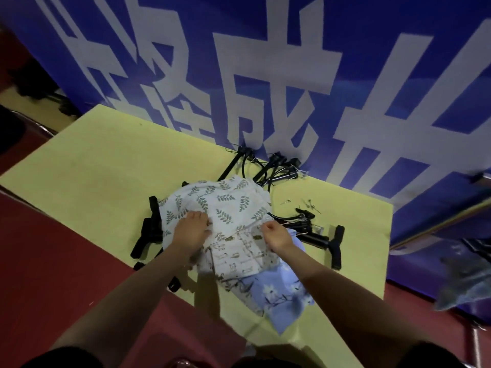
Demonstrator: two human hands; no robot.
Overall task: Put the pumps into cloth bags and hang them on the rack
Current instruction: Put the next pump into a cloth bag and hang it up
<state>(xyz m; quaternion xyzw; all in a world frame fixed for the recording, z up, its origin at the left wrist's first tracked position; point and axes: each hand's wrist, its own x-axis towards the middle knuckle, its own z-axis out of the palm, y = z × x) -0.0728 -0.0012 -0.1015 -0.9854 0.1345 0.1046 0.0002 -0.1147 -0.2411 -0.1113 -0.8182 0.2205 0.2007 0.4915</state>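
Head view: my right hand (pixel 275 235) pinches the leaf-print bag (pixel 220 205), left hand (pixel 192 231) lies flat on it; the nearest pump (pixel 322 239) lies rightward, long axis crosswise.

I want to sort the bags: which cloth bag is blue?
The blue floral bag at the near table edge, lowest in the pile; the leaf-print bag and the small-figure bag are white.

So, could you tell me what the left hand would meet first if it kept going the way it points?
Probably just more of the leaf-print cloth bag that the left hand rests on; beyond that lie black pumps, though depth is unclear.
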